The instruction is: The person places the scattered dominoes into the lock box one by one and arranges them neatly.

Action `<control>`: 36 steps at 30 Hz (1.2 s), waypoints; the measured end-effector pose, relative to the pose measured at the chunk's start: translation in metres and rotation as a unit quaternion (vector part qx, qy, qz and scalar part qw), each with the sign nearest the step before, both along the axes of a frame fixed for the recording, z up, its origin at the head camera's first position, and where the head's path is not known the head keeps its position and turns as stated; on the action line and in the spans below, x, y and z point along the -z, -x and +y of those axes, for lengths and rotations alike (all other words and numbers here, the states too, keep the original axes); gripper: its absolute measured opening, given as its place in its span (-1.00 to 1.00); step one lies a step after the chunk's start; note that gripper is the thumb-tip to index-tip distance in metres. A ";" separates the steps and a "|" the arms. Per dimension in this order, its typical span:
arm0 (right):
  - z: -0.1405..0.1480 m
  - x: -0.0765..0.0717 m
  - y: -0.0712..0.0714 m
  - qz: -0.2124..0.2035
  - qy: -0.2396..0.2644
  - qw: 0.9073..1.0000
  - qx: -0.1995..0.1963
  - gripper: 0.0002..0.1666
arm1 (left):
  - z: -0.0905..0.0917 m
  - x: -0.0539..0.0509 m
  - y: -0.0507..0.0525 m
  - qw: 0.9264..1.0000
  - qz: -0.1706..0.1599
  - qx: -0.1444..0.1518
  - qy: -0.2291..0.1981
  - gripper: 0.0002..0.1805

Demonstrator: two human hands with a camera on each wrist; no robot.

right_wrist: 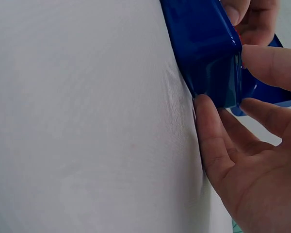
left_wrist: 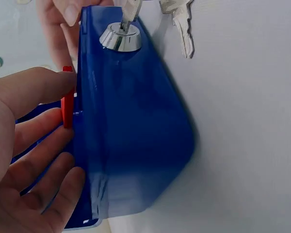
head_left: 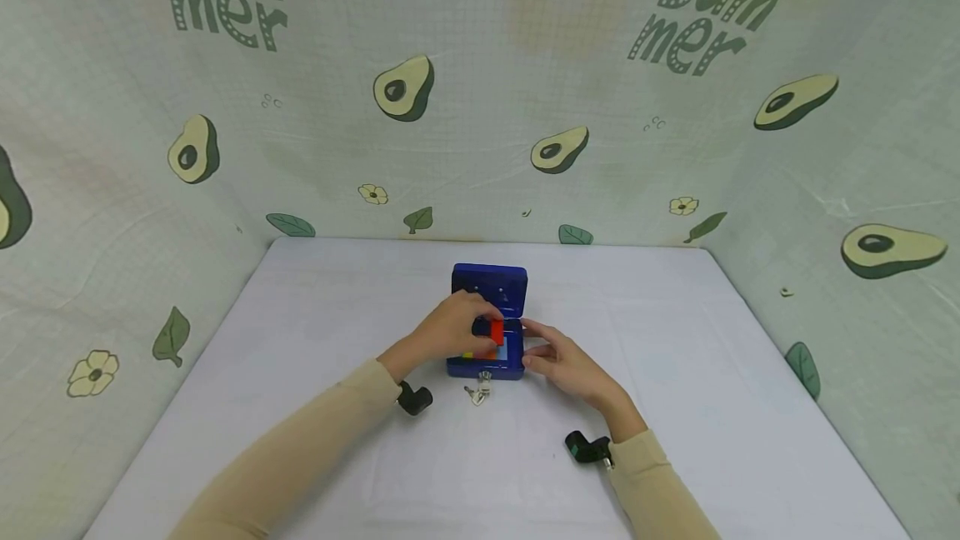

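A blue metal cash box (head_left: 486, 369) stands with its lid (head_left: 510, 283) raised at the back. My left hand (head_left: 456, 325) reaches over the box and pinches a flat red piece (left_wrist: 67, 99) between thumb and fingers, upright at the inside of the front wall. My right hand (head_left: 558, 361) rests its fingertips and thumb against the box's right end, fingers only slightly bent. Inside lie coloured pieces, with light blue (head_left: 503, 348), orange and yellow showing; the left hand hides part of them. In the left wrist view, a key (left_wrist: 131, 9) sits in the front lock (left_wrist: 121, 38).
A second key (left_wrist: 183, 29) hangs in front of the lock, over the white tabletop (head_left: 480, 465). Small black cameras (head_left: 588, 447) are worn at both wrists. A printed cloth (head_left: 480, 40) rises behind and at both sides of the table.
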State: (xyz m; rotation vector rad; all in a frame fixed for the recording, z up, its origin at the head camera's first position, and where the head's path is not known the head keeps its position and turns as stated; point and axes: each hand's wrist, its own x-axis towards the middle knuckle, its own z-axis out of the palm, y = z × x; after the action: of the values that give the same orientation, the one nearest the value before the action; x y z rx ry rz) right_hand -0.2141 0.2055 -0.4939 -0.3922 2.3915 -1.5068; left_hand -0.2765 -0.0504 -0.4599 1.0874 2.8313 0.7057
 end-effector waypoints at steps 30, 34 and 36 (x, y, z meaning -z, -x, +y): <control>0.000 0.000 -0.001 -0.007 0.003 1.000 0.002 -0.16 | 0.021 0.022 0.000 1.000 0.016 0.013 0.017 -0.58; 0.000 0.000 0.000 -0.006 0.007 1.000 0.000 -0.16 | 0.021 0.023 -0.001 1.000 0.018 0.006 0.019 -0.59; -0.001 -0.001 0.000 -0.006 0.008 1.000 -0.001 -0.16 | 0.022 0.024 -0.002 1.000 0.020 0.003 0.020 -0.59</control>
State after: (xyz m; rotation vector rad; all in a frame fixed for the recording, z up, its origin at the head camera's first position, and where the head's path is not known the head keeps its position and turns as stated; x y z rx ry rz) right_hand -0.2138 0.2048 -0.4933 -0.3877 2.3702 -1.5250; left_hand -0.2748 -0.0287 -0.4838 1.1153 2.8621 0.6296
